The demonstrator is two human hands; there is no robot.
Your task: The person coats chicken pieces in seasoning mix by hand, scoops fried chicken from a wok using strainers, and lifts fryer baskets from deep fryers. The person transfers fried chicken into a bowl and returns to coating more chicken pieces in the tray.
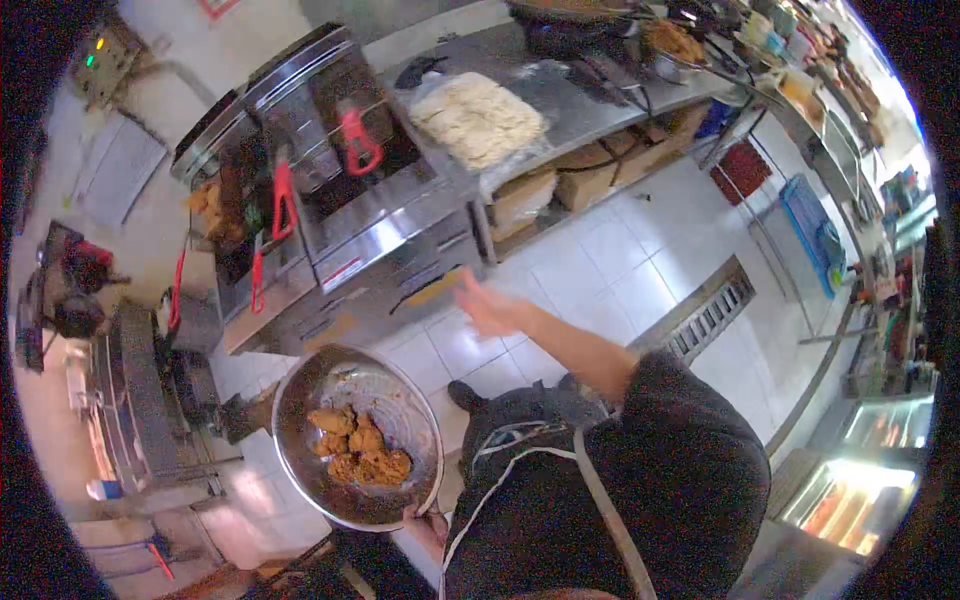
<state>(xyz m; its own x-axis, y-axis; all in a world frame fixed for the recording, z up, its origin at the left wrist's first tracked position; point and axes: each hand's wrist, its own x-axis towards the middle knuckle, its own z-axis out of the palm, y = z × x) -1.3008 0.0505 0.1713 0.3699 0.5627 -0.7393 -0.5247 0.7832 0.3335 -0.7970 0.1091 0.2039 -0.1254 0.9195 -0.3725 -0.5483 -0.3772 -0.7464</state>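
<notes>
My left hand [427,522] grips the rim of a wide metal bowl [425,405], partly hidden by the bowl and my sleeve side. Several browned, fried pieces that look like chicken [362,447] lie together in the bowl, and its inner wall is smeared. My right hand [488,306] is stretched out in front of the fryer cabinet, slightly blurred, with fingers apart and nothing in it. Beyond it stands a steel deep fryer [385,235] with red-handled baskets [362,150].
A steel counter [590,110] right of the fryer holds a floury, pale slab [478,118]. Cardboard boxes [590,180] sit on the shelf below. A floor drain grate [710,310] runs across white tiles. A lit display case [850,505] stands at lower right.
</notes>
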